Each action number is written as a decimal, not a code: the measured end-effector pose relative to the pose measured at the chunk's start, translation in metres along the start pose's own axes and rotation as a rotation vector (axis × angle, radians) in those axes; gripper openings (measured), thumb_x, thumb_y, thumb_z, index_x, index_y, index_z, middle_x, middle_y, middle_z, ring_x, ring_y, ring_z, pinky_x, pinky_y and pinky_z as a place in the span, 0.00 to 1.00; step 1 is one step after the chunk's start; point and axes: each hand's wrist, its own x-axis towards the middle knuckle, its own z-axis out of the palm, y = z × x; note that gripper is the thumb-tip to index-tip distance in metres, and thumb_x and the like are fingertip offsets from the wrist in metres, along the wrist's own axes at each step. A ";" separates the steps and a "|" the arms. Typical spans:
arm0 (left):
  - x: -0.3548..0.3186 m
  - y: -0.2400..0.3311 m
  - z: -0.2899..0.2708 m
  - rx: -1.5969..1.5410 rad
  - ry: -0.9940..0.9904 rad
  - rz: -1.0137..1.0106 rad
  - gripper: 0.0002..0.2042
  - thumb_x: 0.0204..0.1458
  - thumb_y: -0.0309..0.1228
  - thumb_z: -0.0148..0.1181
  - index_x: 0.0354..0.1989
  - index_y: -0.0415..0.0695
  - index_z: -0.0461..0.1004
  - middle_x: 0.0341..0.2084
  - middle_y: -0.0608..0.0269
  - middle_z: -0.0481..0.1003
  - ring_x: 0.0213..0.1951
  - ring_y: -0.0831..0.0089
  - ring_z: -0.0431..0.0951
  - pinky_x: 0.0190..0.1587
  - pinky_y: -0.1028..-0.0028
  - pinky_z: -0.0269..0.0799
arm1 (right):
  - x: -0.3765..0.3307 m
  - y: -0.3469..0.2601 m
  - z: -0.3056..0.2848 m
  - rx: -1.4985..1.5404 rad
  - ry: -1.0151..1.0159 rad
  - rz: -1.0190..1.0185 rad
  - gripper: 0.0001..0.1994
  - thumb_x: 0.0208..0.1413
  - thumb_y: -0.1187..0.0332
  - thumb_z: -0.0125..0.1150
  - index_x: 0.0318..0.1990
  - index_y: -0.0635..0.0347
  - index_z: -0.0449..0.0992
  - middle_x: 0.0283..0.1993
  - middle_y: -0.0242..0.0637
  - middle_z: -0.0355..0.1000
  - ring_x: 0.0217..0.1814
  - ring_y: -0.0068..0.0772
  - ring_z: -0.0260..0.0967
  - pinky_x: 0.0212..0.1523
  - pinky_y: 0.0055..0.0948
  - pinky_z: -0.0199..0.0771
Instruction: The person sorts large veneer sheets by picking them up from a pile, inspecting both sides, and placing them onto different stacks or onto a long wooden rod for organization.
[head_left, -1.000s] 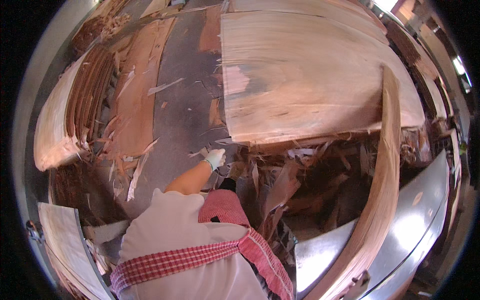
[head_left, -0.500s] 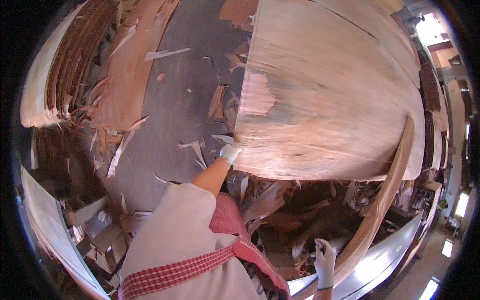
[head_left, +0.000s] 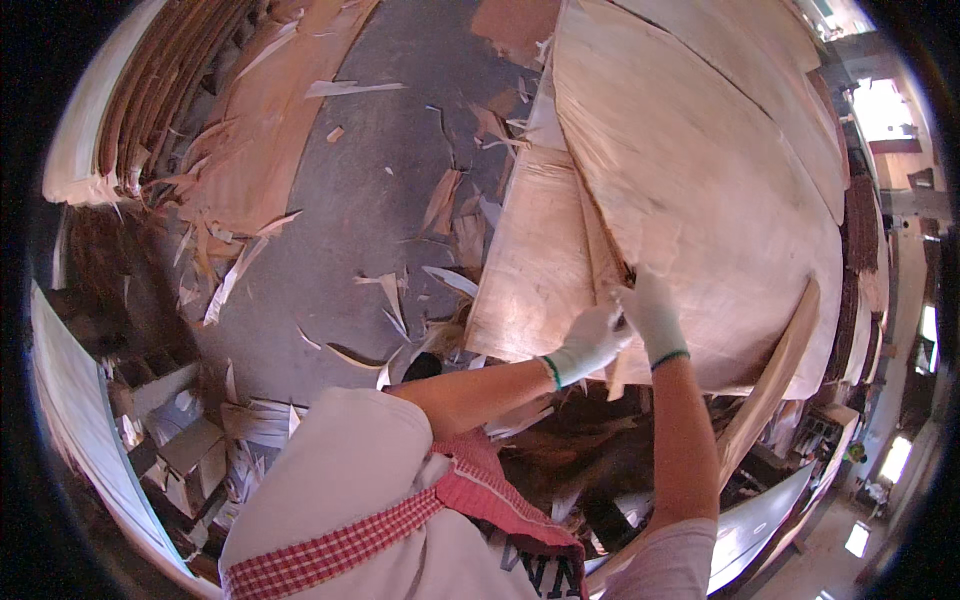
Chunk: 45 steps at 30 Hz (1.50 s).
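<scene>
Veneer sheet (head_left: 690,190) fills the upper right now; our right hand (head_left: 652,315) has joined our left hand (head_left: 590,340), both gloved, pinching its torn lower edge above the scrap-littered floor (head_left: 370,200).

Veneer scraps (head_left: 400,300) litter the grey floor (head_left: 380,190) — stacked sheets (head_left: 130,120) at left.
</scene>
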 end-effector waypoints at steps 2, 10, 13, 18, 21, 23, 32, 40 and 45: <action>0.005 0.003 0.003 -0.007 -0.048 0.061 0.21 0.57 0.46 0.52 0.45 0.37 0.70 0.30 0.51 0.77 0.29 0.58 0.77 0.35 0.64 0.73 | 0.018 0.003 -0.014 -0.311 -0.107 -0.013 0.14 0.50 0.63 0.58 0.39 0.64 0.75 0.36 0.54 0.74 0.41 0.53 0.73 0.43 0.46 0.72; 0.003 -0.154 -0.049 0.024 0.298 -0.094 0.18 0.57 0.40 0.53 0.48 0.39 0.71 0.45 0.50 0.73 0.49 0.60 0.72 0.52 0.67 0.67 | 0.022 0.093 -0.103 -0.412 0.173 -0.096 0.13 0.51 0.62 0.58 0.40 0.61 0.74 0.38 0.51 0.74 0.44 0.57 0.70 0.46 0.47 0.68; -0.009 -0.268 -0.071 -0.003 0.482 -0.302 0.18 0.55 0.39 0.53 0.45 0.36 0.70 0.42 0.45 0.74 0.43 0.58 0.76 0.45 0.63 0.71 | -0.002 0.069 -0.173 -0.494 0.171 -0.073 0.14 0.51 0.64 0.59 0.42 0.62 0.72 0.41 0.51 0.73 0.45 0.56 0.69 0.46 0.46 0.68; -0.003 -0.317 -0.079 0.037 0.211 -0.620 0.27 0.51 0.42 0.53 0.55 0.36 0.63 0.46 0.36 0.71 0.50 0.45 0.71 0.53 0.58 0.66 | -0.028 0.064 -0.267 -0.667 0.308 -0.098 0.14 0.53 0.69 0.58 0.46 0.65 0.71 0.41 0.49 0.73 0.45 0.53 0.70 0.45 0.42 0.68; 0.002 -0.389 -0.047 0.321 0.207 -0.530 0.27 0.49 0.39 0.53 0.56 0.37 0.61 0.49 0.36 0.69 0.52 0.46 0.69 0.54 0.58 0.65 | -0.038 0.058 -0.315 -0.544 0.365 -0.177 0.16 0.54 0.70 0.57 0.49 0.66 0.71 0.38 0.46 0.74 0.40 0.45 0.71 0.41 0.36 0.69; -0.006 -0.362 -0.033 0.313 0.318 -0.520 0.28 0.48 0.37 0.54 0.57 0.37 0.59 0.51 0.37 0.67 0.54 0.46 0.68 0.54 0.58 0.65 | -0.049 0.058 -0.328 -0.542 0.394 -0.146 0.15 0.55 0.70 0.57 0.50 0.66 0.71 0.35 0.43 0.73 0.36 0.40 0.70 0.37 0.33 0.69; -0.037 -0.240 -0.049 0.429 0.533 -0.405 0.27 0.44 0.32 0.59 0.55 0.40 0.61 0.45 0.44 0.71 0.46 0.47 0.72 0.48 0.56 0.69 | -0.098 0.031 -0.298 -0.777 0.386 -0.117 0.11 0.54 0.72 0.55 0.45 0.63 0.72 0.30 0.46 0.73 0.35 0.46 0.72 0.34 0.36 0.70; -0.025 -0.144 -0.049 -0.197 0.269 -0.283 0.22 0.50 0.31 0.60 0.52 0.35 0.65 0.40 0.52 0.74 0.41 0.64 0.75 0.45 0.67 0.70 | -0.080 0.001 -0.172 -0.526 0.185 -0.138 0.06 0.53 0.69 0.57 0.35 0.61 0.70 0.30 0.51 0.71 0.35 0.56 0.71 0.33 0.48 0.69; -0.020 -0.059 -0.033 -0.106 0.122 0.013 0.18 0.49 0.36 0.56 0.42 0.35 0.68 0.33 0.45 0.71 0.37 0.51 0.72 0.41 0.62 0.67 | -0.038 0.009 -0.104 -0.524 0.094 -0.180 0.11 0.54 0.62 0.57 0.34 0.61 0.70 0.29 0.52 0.72 0.35 0.58 0.70 0.34 0.49 0.69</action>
